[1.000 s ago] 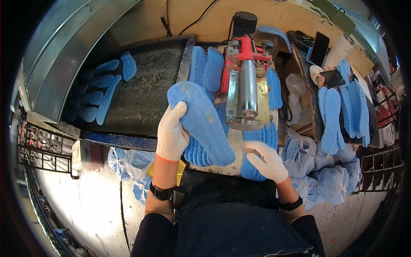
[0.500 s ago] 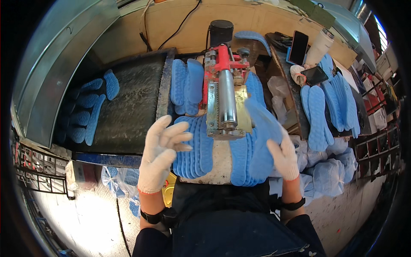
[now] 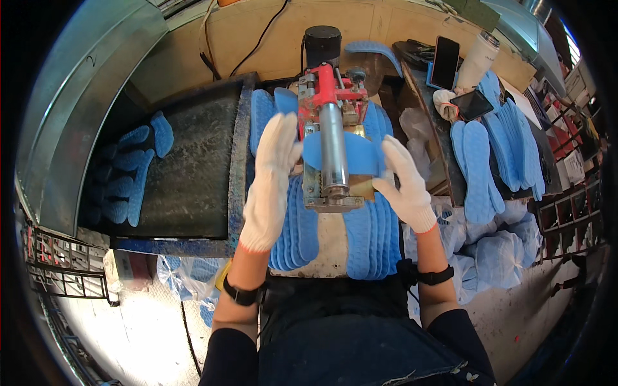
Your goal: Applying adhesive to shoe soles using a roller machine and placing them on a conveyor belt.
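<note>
A blue insole (image 3: 362, 153) lies crosswise under the metal roller (image 3: 333, 145) of a small red machine (image 3: 326, 87). My right hand (image 3: 407, 188), in a white glove, holds the insole's right end between fingers and thumb, slightly blurred. On the machine's left side my gloved left hand (image 3: 269, 183) is raised with its fingers stretched out, holding nothing; its fingertips are near the insole's left end. Below the roller, one row of blue insoles (image 3: 301, 235) stands at left and another row of insoles (image 3: 372, 241) at right. More insoles (image 3: 261, 112) lie behind my left hand.
At left, a dark bench (image 3: 193, 167) with a raised edge carries several insoles (image 3: 143, 183). The right table (image 3: 444, 157) holds insoles (image 3: 475, 170), two phones (image 3: 444, 63) and a white bottle (image 3: 479, 59). Clear plastic bags (image 3: 499, 257) sit below it.
My right hand has brought the insole from the near right up and across, under the roller. My left hand has moved forward and right, beside the machine.
</note>
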`<state>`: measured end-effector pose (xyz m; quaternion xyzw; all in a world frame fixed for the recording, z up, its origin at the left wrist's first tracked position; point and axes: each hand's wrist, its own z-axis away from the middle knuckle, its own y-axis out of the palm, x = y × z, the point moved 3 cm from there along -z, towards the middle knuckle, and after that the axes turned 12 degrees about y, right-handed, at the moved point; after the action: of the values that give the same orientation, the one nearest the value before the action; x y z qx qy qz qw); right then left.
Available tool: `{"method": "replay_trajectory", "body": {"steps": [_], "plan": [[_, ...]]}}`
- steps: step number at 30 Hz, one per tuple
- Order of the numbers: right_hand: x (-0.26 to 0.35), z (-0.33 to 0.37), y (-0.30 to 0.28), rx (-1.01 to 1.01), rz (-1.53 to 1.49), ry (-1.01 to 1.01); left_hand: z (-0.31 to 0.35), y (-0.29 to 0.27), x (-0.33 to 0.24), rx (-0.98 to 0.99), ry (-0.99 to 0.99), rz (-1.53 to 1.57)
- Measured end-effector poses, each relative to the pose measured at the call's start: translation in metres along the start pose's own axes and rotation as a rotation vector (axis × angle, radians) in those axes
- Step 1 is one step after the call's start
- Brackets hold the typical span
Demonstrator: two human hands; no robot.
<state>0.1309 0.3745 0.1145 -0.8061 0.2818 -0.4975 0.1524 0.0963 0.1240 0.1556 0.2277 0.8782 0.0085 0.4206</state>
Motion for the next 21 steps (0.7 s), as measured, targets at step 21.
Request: {"method": "replay_trajectory", "body": {"steps": [21], "plan": [[-0.058, 0.081, 0.097, 0.525, -0.527, 0.949, 0.092, -0.049, 0.06, -0.051, -0.319, -0.119]]}}
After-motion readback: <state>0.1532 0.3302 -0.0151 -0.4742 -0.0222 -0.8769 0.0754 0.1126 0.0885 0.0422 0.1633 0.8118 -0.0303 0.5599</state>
